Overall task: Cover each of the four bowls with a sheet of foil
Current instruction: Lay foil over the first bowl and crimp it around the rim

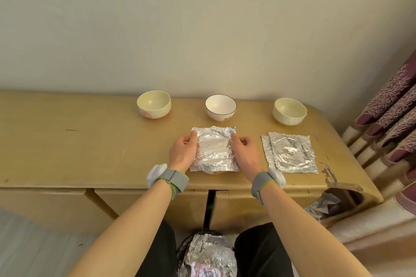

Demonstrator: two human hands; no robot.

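While both hands pinch the foil over the first bowl at the table's front edge, three bowls along the back stay uncovered; spare sheets lie right.

Both forearms were bare, no sleeves in view. Each wrist carried a grey fabric band edged with a thin yellow-green line; a white, rounded, lobed plastic unit sat on the outer side of the left one. Matching band and white unit on the right wrist. Dark trousers covered both thighs.
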